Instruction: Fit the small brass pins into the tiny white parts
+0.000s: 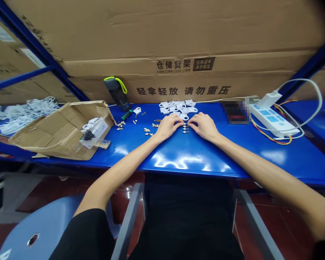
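Observation:
Both my hands rest on the blue table [195, 155], fingertips meeting at its middle. My left hand [168, 126] and my right hand [204, 126] have their fingers curled together around a small white plastic part [184, 117]; how firmly either holds it I cannot make out. Just beneath the fingertips lie a few short metal screws [185, 128]. Behind the hands sits a pile of several white plastic clips [177, 106]. More brass-coloured screws [147, 129] are scattered to the left of my left hand.
An open cardboard box [62, 131] with bagged parts lies at the left. A dark bottle with a green loop [116, 90] and a green screwdriver [126, 115] stand behind it. A white power strip [273, 121] with cables is at the right. Large cartons [178, 54] wall the back.

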{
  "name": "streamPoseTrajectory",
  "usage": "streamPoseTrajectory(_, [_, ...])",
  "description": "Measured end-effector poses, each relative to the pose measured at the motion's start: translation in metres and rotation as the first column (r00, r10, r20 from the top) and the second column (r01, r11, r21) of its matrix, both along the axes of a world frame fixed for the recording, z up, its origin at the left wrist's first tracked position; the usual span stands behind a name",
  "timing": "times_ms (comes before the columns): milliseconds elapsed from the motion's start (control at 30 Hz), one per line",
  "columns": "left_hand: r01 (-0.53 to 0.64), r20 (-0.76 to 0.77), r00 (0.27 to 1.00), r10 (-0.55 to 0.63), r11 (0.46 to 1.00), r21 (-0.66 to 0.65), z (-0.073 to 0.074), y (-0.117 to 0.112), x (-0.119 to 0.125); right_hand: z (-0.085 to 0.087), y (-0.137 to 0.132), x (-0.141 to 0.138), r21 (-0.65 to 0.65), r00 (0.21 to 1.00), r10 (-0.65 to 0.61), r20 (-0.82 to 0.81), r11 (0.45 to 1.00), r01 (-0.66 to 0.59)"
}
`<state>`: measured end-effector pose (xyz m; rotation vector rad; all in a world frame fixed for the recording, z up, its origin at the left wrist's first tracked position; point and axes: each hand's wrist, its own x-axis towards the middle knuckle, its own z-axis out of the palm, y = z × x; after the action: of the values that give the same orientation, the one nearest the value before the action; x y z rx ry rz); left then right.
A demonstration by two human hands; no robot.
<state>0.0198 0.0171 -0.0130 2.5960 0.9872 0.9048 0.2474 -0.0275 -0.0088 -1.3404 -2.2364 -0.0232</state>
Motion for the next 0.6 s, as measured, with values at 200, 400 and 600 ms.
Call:
streamPoseTrajectory(200, [-0.048, -0.108, 0.993, 0.045, 0.998, -0.031, 0.0060, -0.0051, -0.0001, 0.0013, -0.0006, 0.0000, -0.012, 0.997, -0.024, 0.074, 1.000, 0.025])
streamPoseTrajectory(400, [-0.084, -0.127, 0.989, 0.081, 0.996, -0.023, 0.0081, -0.0087, 0.0001, 0.0018, -0.0030, -0.0015, 0.000, 0.996, -0.049, 0.078, 0.999, 0.049])
streamPoseTrajectory(600, [-0.067, -0.097, 0.993, 0.065, 0.998, -0.016, 0.0086, -0.0098, -0.0005, -0.0005, -0.0030, -0.0004, 0.015, 0.996, -0.044, 0.073, 0.999, 0.043])
